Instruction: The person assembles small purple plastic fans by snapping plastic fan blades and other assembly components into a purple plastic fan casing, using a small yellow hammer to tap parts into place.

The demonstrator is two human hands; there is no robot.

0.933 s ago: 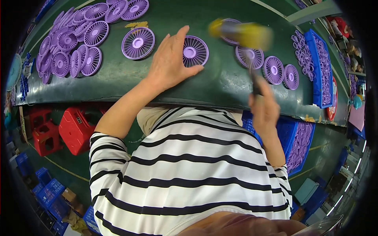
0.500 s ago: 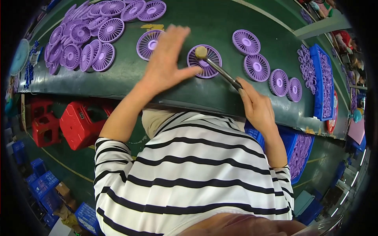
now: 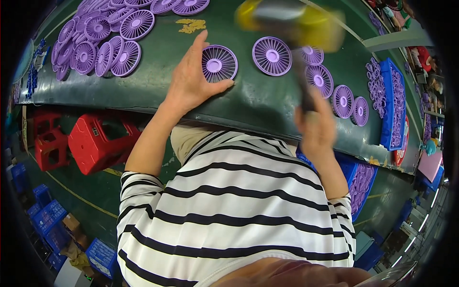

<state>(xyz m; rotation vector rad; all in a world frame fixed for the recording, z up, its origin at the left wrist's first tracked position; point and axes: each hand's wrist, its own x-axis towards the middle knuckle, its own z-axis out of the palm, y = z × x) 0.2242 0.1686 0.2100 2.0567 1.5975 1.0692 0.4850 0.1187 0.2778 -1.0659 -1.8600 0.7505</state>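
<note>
Two grips in view. Left grip [image 3: 188, 86] not clenched: fingers spread, thumb at near rim of purple spoked grille [image 3: 214, 66], close to middle of surface's [image 3: 258, 103] near edge. Right grip [image 3: 316, 125] clenched on handle of yellow-faced mallet [image 3: 287, 21], blurred, raised above surface. Second grille [image 3: 272, 56] just right, four more [image 3: 343, 101] toward right end. Grille pile [image 3: 98, 28] near left end; blue tray [image 3: 387, 128] of purple rings [image 3: 396, 103] near right end.

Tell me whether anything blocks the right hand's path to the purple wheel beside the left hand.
No object visibly blocks the right hand from that purple wheel; the left hand has its thumb along the near edge. Another wheel lies flat to its right.
</note>
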